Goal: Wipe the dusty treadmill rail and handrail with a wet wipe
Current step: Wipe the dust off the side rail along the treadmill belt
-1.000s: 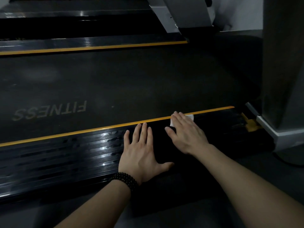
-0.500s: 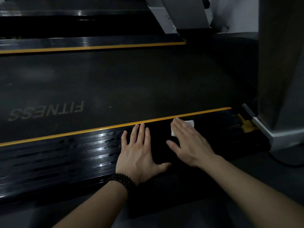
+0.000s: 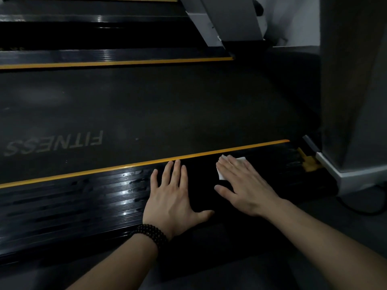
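The right hand [image 3: 245, 185] lies flat, fingers straight and together, pressing a small white wet wipe [image 3: 240, 159] onto the black ribbed side rail of the treadmill [image 3: 83, 197]; only the wipe's far corner and a sliver at the left edge of the fingers show from under the hand. The left hand [image 3: 171, 197] rests just to the left of it on the same rail, palm down, fingers spread and relaxed, holding nothing and seemingly bracing the person's weight. A dark beaded bracelet [image 3: 149, 233] circles that wrist.

Along the far edge of the rail runs a thin yellow trim strip [image 3: 125, 166], and beyond it lies the wide dark running belt [image 3: 167, 105] printed with the word FITNESS. At the right end the rail meets a grey upright post with a pale base [image 3: 354, 176]. A second rail with its own yellow strip [image 3: 104, 63] lies on the far side of the belt.

Judged from this view, the work is on the near rail, towards its right end. The stretch to the left gleams with streaky highlights, which may be moisture from wiping, though that is uncertain. The short stretch up to the post and the far rail look untouched. No handrail is visible, so that part probably remains.
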The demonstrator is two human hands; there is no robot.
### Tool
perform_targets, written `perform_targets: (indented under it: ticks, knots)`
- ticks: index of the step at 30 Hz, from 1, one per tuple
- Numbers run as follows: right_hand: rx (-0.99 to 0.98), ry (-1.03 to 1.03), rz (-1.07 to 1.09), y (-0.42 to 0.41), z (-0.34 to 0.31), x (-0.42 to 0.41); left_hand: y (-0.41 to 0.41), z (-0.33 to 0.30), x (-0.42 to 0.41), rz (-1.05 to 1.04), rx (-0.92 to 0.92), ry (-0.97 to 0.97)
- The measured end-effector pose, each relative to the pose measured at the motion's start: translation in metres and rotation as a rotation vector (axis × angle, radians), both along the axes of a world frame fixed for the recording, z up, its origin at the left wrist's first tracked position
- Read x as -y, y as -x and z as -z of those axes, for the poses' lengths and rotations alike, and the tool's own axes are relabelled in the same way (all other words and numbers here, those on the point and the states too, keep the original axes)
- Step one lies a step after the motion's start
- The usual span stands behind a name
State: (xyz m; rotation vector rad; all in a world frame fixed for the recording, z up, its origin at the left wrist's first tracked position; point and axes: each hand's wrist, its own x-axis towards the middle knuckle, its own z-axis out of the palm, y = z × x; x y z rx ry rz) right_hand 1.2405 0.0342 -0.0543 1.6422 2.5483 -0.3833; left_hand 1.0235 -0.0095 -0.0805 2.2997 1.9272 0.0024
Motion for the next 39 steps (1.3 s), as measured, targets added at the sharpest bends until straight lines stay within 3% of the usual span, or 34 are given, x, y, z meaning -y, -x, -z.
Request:
perform_targets:
  ticks: [3,7,12,18,22,27,32,39]
  knots:
    - [-0.013,-0.082,0.054,0.002,-0.002,0.006,0.0,0.0,0.0,0.0,-0.006,0.003]
    - [0.024,-0.017,0.109,0.003,0.007,0.024,0.0,0.0,0.001,-0.004,0.002,-0.002]
    - [-0.072,-0.019,0.158,-0.009,0.001,0.032,0.0,0.001,0.0,-0.001,0.004,0.001]
    - [-0.149,-0.073,0.299,-0.015,-0.015,-0.017,0.0,-0.002,0.0,-0.006,-0.02,0.036]
    - [-0.092,0.06,0.216,-0.008,0.007,-0.032,-0.018,-0.011,-0.006,-0.016,-0.017,0.057]
    - [-0.05,0.034,0.2,-0.01,0.008,-0.036,-0.061,-0.019,-0.036,0.14,-0.013,0.03]
    - [-0.071,-0.01,0.037,-0.03,0.007,-0.02,-0.078,-0.002,-0.043,0.119,0.049,0.06]
    - [-0.008,-0.054,0.148,-0.042,0.004,-0.038,-0.078,0.0,-0.041,0.117,0.038,0.038]
